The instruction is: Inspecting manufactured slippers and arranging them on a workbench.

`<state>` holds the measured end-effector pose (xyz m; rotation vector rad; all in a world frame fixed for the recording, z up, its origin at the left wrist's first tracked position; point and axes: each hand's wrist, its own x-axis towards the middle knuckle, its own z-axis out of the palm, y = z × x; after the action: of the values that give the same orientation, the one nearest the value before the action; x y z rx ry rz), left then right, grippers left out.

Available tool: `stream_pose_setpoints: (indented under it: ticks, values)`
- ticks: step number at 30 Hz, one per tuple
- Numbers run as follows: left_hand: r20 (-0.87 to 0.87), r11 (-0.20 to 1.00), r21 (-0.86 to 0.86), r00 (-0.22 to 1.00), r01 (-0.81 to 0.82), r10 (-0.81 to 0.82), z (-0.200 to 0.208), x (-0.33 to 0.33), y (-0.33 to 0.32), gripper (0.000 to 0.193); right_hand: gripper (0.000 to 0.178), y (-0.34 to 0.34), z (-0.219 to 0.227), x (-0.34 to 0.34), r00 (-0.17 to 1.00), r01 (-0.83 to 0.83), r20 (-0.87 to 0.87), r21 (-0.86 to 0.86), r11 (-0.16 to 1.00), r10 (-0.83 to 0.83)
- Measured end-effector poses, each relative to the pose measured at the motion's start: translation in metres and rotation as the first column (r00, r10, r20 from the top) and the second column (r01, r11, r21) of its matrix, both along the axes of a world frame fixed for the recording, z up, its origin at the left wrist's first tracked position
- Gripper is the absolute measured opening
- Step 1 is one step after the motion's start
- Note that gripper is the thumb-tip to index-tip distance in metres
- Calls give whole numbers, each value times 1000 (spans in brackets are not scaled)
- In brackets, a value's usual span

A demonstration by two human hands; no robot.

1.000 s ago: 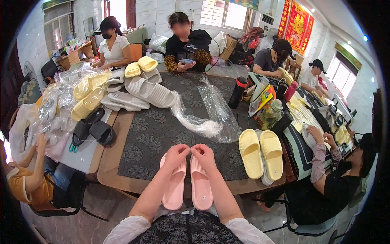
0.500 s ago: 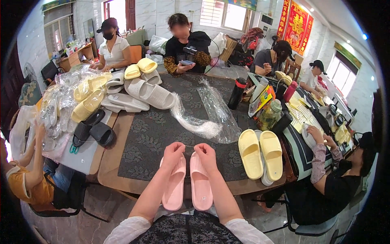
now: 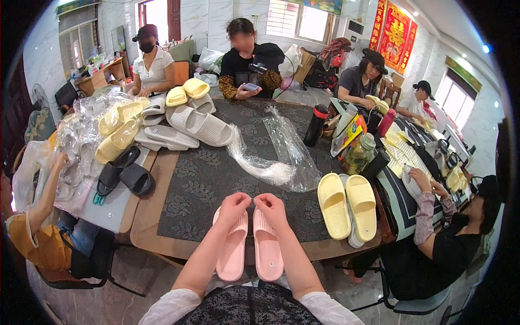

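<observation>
A pair of pink slide slippers [image 3: 232, 253] rests at the table's near edge, toes pointing away from me and soles down. Over the left slipper's toe, my left hand [image 3: 234, 209] is closed in a pinch. My right hand [image 3: 272, 210] pinches likewise above the right slipper, its fingertips almost meeting the left ones. Between them is a thin strand, now mostly hidden by the fingers. Beyond my hands, a bundle of fine clear strands [image 3: 271, 172] spills from clear plastic wrapping [image 3: 291, 149] on the dark patterned tabletop [image 3: 189, 187].
Pale yellow slides [image 3: 335, 208] stand stacked over a white one on the right. Grey slides [image 3: 200, 123], black slides [image 3: 136, 179] and bagged yellow ones [image 3: 116, 142] crowd the left. Bottles, including a dark one [image 3: 315, 125], stand at the back right. Several people sit or stand around.
My hands have drawn closer together, and the strand that stretched between them is now barely visible. The slippers have stayed in place. At the far left, another person's arm has shifted.
</observation>
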<state>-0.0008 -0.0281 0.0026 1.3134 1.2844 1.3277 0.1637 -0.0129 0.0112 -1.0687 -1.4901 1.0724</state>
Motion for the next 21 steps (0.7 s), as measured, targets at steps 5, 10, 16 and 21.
stream_pose_setpoints:
  ticks: [5, 10, 16, 21]
  values:
    - [16, 999, 16, 999, -39, 38, 8, 2, -3, 17, 13, -2, 7, 0, 999, 29, -40, -16, 999, -30]
    - [38, 998, -61, 999, -3, 5, 13, 5, -4, 16, 12, 0, 0, 2, 999, -42, -18, 3, 999, 42]
    - [188, 997, -56, 980, -52, 62, 14, 2, -5, 15, 12, 2, 2, 2, 990, 53, -128, -47, 997, -59]
    - [183, 996, -25, 979, -82, 86, 22, 4, -8, 15, 11, 1, 2, 1, 995, 36, -92, -77, 996, -43]
